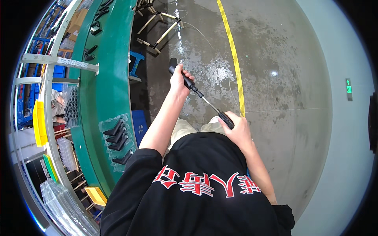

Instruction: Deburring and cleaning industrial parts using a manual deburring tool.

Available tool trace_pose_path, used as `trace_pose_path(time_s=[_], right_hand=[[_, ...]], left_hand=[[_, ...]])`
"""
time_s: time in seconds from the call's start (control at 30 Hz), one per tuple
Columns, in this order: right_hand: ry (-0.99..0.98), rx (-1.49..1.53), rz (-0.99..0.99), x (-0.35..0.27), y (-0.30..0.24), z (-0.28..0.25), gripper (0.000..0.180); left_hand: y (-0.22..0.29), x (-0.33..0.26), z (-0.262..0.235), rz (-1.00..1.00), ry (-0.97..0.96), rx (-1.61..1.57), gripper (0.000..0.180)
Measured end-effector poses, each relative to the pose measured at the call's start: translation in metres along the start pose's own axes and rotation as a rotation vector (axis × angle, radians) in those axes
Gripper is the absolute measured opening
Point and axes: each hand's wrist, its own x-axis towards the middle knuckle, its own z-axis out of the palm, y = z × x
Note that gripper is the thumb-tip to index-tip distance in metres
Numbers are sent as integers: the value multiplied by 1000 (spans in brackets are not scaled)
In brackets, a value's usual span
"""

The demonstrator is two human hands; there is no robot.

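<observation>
Out over the floor, my left hand [178, 83] is closed round a black, rounded handheld device [188, 82], whose thick end sticks out beyond the thumb. Lower and to the right, my right hand [241, 131] wraps the dark handle of a screwdriver [225, 119]. The screwdriver's metal shaft runs up and left to the narrow end of the black device; whether its tip sits inside cannot be made out. Left of my arms, several black L-shaped parts [117, 136] lie in a clear plastic tray [105, 126] on the green belt [115, 67].
More black parts [89, 53] lie farther up the belt. A metal frame [49, 74] with a yellow bin [39, 124] stands beyond it, near another person's arm [59, 106]. Ahead are a tubular rack [167, 33], a blue stool [136, 63] and a yellow floor line [232, 43].
</observation>
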Motion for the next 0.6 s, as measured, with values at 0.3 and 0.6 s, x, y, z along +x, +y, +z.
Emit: trace_pose_path(time_s=[0.3, 0.6], right_hand=[[2, -7, -10, 2, 9, 6, 12], [-52, -30, -13, 5, 14, 8, 17]], left_hand=[[0, -5, -3, 49, 35, 65, 16], [8, -9, -8, 18, -21, 11, 15]])
